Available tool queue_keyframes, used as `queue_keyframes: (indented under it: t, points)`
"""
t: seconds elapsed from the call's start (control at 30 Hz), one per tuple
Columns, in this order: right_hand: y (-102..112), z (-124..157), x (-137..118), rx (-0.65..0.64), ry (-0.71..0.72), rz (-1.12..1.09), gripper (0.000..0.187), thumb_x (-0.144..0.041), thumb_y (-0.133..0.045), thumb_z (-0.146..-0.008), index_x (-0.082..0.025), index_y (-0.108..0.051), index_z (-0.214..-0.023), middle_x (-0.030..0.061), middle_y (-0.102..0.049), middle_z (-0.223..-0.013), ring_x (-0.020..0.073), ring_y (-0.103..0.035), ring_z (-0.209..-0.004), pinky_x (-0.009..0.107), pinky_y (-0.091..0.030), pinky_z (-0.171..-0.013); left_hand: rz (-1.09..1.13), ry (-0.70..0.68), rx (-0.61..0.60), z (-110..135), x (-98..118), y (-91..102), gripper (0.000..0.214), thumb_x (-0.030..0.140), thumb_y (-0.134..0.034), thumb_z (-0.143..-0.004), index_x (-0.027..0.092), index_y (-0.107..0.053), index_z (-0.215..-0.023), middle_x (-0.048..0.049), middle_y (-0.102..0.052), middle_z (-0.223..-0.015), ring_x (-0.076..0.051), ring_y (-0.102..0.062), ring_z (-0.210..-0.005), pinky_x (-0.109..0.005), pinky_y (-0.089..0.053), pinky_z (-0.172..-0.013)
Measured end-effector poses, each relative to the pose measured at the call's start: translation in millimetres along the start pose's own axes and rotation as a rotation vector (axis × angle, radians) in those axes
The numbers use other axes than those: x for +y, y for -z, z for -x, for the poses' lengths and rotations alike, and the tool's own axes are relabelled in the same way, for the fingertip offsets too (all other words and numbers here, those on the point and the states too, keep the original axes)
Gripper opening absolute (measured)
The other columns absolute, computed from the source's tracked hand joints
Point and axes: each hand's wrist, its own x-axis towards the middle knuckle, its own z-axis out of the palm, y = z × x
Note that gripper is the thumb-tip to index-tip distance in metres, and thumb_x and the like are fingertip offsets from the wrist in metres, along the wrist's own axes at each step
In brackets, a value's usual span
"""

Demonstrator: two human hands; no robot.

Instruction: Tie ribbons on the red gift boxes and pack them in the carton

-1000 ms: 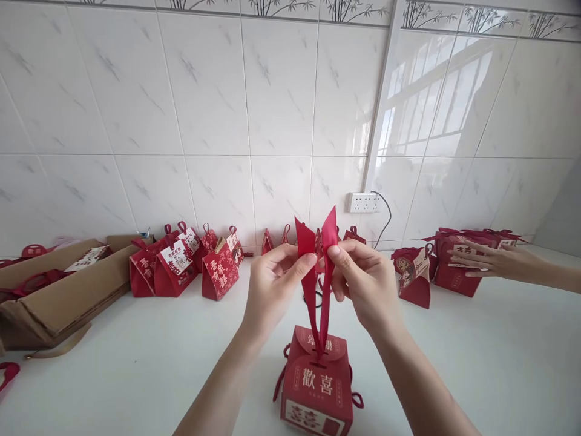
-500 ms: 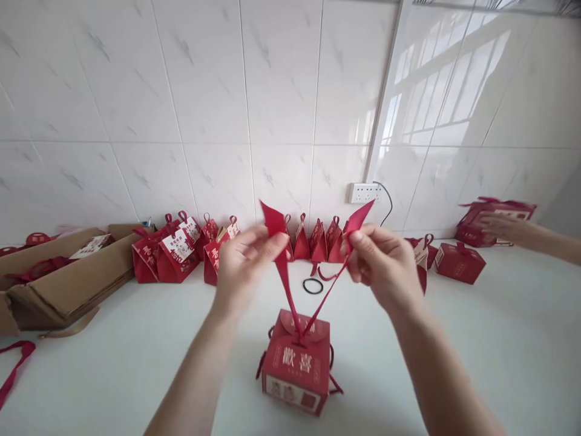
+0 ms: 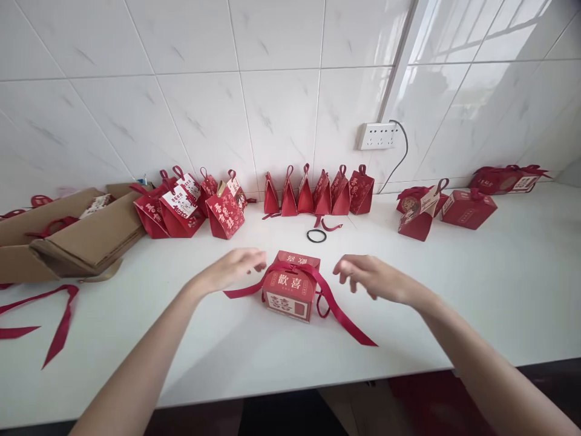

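Note:
A small red gift box (image 3: 290,292) with white characters stands on the white counter (image 3: 454,290) before me. A red ribbon (image 3: 336,303) runs through its top and lies draped to both sides, one end trailing toward the front edge. My left hand (image 3: 233,267) hovers just left of the box, fingers loosely apart, holding nothing. My right hand (image 3: 365,275) hovers just right of it, fingers spread and a little blurred, also holding nothing.
Several red gift bags (image 3: 318,194) line the tiled wall, with more at the left (image 3: 190,206) and boxes at the right (image 3: 467,207). Folded cardboard (image 3: 77,236) lies far left, loose ribbon (image 3: 49,315) near it. A black ring (image 3: 316,235) lies behind the box. A wall socket (image 3: 377,135) hangs above.
Both hands let go of the ribbon ends they held up and pulled apart; the ribbon now lies draped over the box. The other person's hand at the right is gone. The view tilted down.

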Motion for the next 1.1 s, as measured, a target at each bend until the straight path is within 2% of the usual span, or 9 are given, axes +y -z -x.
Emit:
queue_keyframes:
  t: [0.07,0.13,0.27,0.43,0.57,0.7,0.87,0.97,1.1]
  points:
    - [-21,-17,-7,-0.003,-0.026,0.071,0.055,-0.071,-0.049,-0.077,-0.016,-0.055,-0.077,0.0060,-0.059,-0.076,0.0136,-0.055,-0.062,0.020,-0.042,-0.040,-0.017,0.097,-0.190,-11,2,-16.1,0.045,0.059,-0.048,-0.080,0.016,-0.060,-0.077,-0.0039,-0.064,-0.082,-0.020,-0.057,-0.077,-0.032,-0.043,-0.073]
    - [-30,-31,-12,-0.049,-0.002,0.051,0.051,-0.067,-0.058,-0.073,-0.017,-0.050,-0.069,0.0014,-0.053,-0.069,0.0110,-0.050,-0.057,0.021,-0.045,-0.042,0.037,0.111,-0.286,-19,1,-23.6,0.047,0.061,-0.051,-0.078,0.015,-0.060,-0.082,-0.0040,-0.064,-0.083,-0.019,-0.057,-0.076,-0.030,-0.043,-0.071]
    - [-17,-52,-12,-0.211,0.065,-0.044,0.050,-0.059,-0.070,-0.065,-0.018,-0.042,-0.058,-0.0040,-0.041,-0.060,0.0097,-0.044,-0.059,0.024,-0.052,-0.051,0.084,0.023,-0.205,-26,-12,-24.6,0.045,0.056,-0.064,-0.071,0.014,-0.059,-0.087,-0.0038,-0.061,-0.086,-0.017,-0.055,-0.077,-0.028,-0.042,-0.068]
    - [-1,-63,-1,-0.351,0.090,-0.134,0.047,-0.052,-0.074,-0.065,-0.017,-0.043,-0.059,-0.0053,-0.042,-0.060,0.0083,-0.044,-0.060,0.021,-0.047,-0.055,0.179,-0.113,-0.063,-23,-24,-31.8,0.041,0.052,-0.065,-0.072,0.018,-0.043,-0.070,0.0036,-0.047,-0.070,-0.011,-0.045,-0.064,-0.023,-0.035,-0.058]
    - [-7,-57,9,-0.351,0.111,-0.317,0.045,-0.054,-0.069,-0.072,-0.017,-0.046,-0.062,-0.0046,-0.044,-0.064,0.0083,-0.044,-0.062,0.021,-0.043,-0.057,0.254,-0.110,-0.103,-16,-25,-36.4,0.042,0.049,-0.065,-0.073,0.018,-0.037,-0.065,0.0046,-0.042,-0.064,-0.010,-0.039,-0.060,-0.022,-0.030,-0.056]
    - [-12,-53,13,-0.323,0.115,-0.454,0.041,-0.051,-0.070,-0.073,-0.016,-0.049,-0.066,-0.0013,-0.054,-0.072,0.0112,-0.051,-0.070,0.026,-0.042,-0.068,0.326,-0.092,-0.162,-13,-24,-36.0,0.045,0.047,-0.065,-0.073,0.018,-0.034,-0.060,0.0034,-0.042,-0.066,-0.010,-0.038,-0.062,-0.023,-0.029,-0.056]
    - [-8,-54,13,-0.265,0.120,-0.464,0.040,-0.051,-0.070,-0.073,-0.016,-0.051,-0.066,-0.0026,-0.053,-0.068,0.0109,-0.050,-0.067,0.028,-0.039,-0.068,0.419,-0.052,-0.198,-11,-24,-32.7,0.043,0.045,-0.063,-0.077,0.017,-0.035,-0.058,0.0027,-0.040,-0.066,-0.010,-0.040,-0.062,-0.024,-0.030,-0.057]
    - [-8,-53,13,-0.300,0.119,-0.443,0.039,-0.051,-0.070,-0.073,-0.015,-0.053,-0.069,-0.0017,-0.055,-0.071,0.0108,-0.050,-0.068,0.027,-0.038,-0.067,0.443,-0.008,-0.242,-10,-27,-29.6,0.041,0.044,-0.063,-0.077,0.018,-0.038,-0.058,0.0024,-0.043,-0.063,-0.011,-0.040,-0.058,-0.025,-0.029,-0.055]
    - [-9,-52,14,-0.332,0.067,-0.339,0.040,-0.050,-0.072,-0.070,-0.016,-0.051,-0.065,-0.0043,-0.051,-0.060,0.0089,-0.044,-0.058,0.024,-0.032,-0.057,0.425,0.030,-0.288,-11,-33,-27.0,0.044,0.045,-0.067,-0.073,0.017,-0.038,-0.056,0.0032,-0.042,-0.060,-0.009,-0.038,-0.056,-0.023,-0.027,-0.053]
